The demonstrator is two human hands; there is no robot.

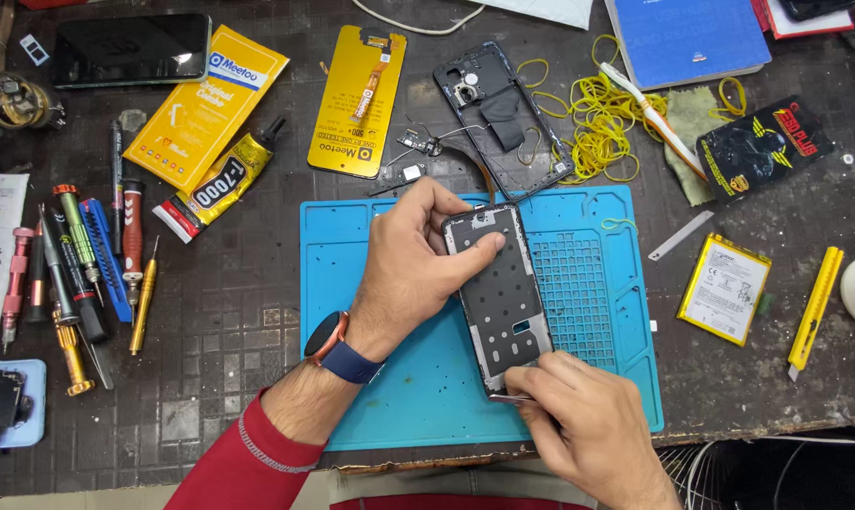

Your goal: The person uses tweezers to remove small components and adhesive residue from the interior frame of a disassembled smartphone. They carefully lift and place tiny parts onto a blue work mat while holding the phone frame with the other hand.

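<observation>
Under both hands lies a blue mat (390,378) on the dark surface (229,312). The left hand (410,264) has its grip closed around the phone frame (499,295) at the top end. At the frame's lower end, the right hand (579,416) pinches a thin metal tool (509,399).

The left hand (413,260) reaches in from the lower left, its forearm in a red sleeve with a watch at the wrist, fingers curled and thumb pressed flat. The right hand (579,416) sits lower, knuckles up, fingertips pinched together.
</observation>
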